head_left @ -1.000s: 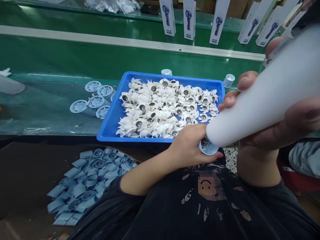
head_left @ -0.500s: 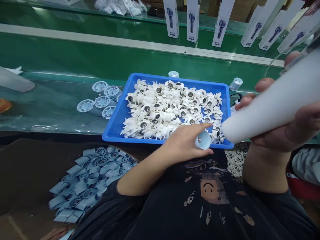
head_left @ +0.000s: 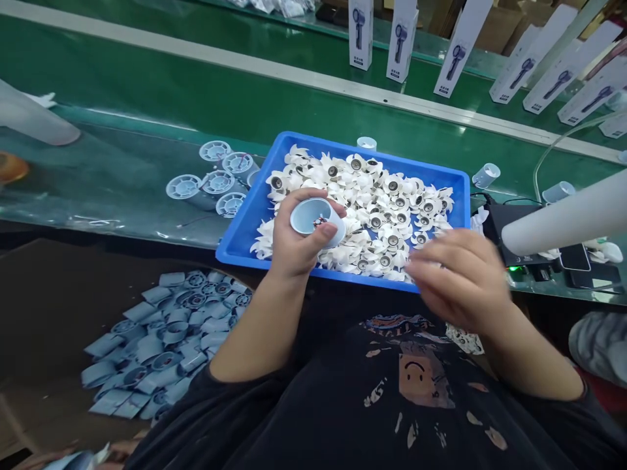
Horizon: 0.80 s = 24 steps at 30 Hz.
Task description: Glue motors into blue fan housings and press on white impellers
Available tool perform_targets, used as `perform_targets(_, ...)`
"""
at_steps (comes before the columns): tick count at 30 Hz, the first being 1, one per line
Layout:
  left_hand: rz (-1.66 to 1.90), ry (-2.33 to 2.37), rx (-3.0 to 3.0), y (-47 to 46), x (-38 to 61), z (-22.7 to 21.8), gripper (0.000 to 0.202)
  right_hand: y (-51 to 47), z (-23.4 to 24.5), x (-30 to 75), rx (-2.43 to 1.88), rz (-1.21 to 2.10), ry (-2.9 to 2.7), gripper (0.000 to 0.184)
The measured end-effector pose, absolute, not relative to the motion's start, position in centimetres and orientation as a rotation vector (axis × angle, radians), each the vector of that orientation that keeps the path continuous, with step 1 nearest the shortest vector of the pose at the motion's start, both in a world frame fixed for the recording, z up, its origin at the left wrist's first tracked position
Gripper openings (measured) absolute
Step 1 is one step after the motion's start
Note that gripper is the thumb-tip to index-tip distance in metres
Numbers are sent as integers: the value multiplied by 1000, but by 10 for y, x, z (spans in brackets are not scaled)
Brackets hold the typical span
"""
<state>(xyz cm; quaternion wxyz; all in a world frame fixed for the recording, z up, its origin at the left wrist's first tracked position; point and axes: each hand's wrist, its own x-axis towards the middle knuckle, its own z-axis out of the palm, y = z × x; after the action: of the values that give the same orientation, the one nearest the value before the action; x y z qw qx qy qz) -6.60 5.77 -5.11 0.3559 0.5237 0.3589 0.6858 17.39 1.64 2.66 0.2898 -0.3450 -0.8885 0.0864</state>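
Note:
My left hand is wrapped round a light-blue cylindrical fan housing, its open end tilted up toward me. Small red and white parts show inside the housing. Beneath it lies a blue tray heaped with white fan blades that have dark round hubs. My right hand is over the tray's front right corner, its fingers bent and smeared by motion; whether they hold anything is hidden. To the right of that hand, a thick white tube-shaped tool slants in from the edge, apart from it.
Several blue housings stand left of the tray. A box below at left holds a pile of housings. White printed cartons line the back shelf. A black device with a green light sits at right, beside another white tube far left.
My right hand has let go of the white tube-shaped tool and come down to the tray's corner. My left hand has moved left and up with the housing. The view has shifted slightly.

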Motion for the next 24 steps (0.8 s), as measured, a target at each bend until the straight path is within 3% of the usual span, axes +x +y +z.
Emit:
perform_targets(3, 1758, 913, 1387, 55, -67, -52, 53, 48, 6, 143, -1291, 113, -2957, 26)
perform_targets(6, 1741, 894, 1387, 54, -69, -54, 53, 79, -9, 122, -1399, 162, -3128, 22)
perform_targets(14, 1678, 846, 1304, 51, -73, -52, 52, 84, -11, 105, -1554, 266, -3077, 13)
perform_targets(19, 1673, 852, 1304, 55, -74, -57, 55, 68, 0, 116, -1587, 308, -2814, 19)
perform_targets(24, 1704, 855, 1592, 42, -81, -63, 61, 38, 5, 142, -1173, 1180, -2047, 27)
